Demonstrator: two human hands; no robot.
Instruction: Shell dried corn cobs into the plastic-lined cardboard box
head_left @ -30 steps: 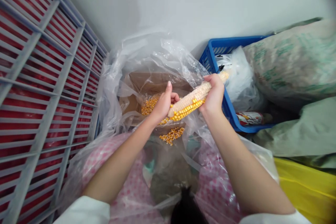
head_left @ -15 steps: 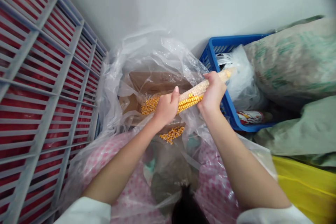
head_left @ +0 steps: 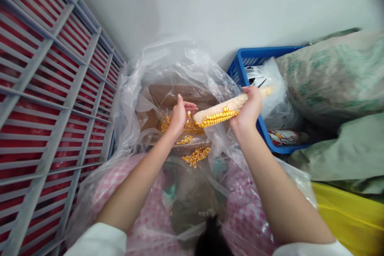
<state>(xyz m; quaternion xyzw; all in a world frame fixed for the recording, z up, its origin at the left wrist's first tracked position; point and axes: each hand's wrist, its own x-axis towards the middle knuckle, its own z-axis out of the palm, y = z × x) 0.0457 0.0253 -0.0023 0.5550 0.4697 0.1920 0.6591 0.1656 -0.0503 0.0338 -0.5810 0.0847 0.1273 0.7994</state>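
A partly stripped corn cob [head_left: 219,111] lies slanted in my right hand [head_left: 249,108], whose fingers wrap round its right half. Yellow kernels remain along its lower side; the upper side is bare and pale. Just left of the cob's end, my left hand [head_left: 179,115] is off it, fingers stretched out and apart from the thumb. A few loose kernels show beside its fingers. Beneath the hands, corn kernels [head_left: 194,128] lie in a cardboard box [head_left: 180,93] draped with clear plastic sheeting [head_left: 207,64]. More kernels [head_left: 196,156] rest on the plastic nearer me.
A grey slatted crate [head_left: 57,100] with red behind its slats stands at the left. On the right are a blue basket [head_left: 265,138] holding plastic bags and a can [head_left: 282,137], a large woven sack [head_left: 333,72] and yellow material [head_left: 348,216]. A pale wall [head_left: 192,4] rises behind.
My left hand has let go of the cob and moved left, its fingers opening. A small new cluster of kernels lies on the plastic below it. My right hand still grips the cob.
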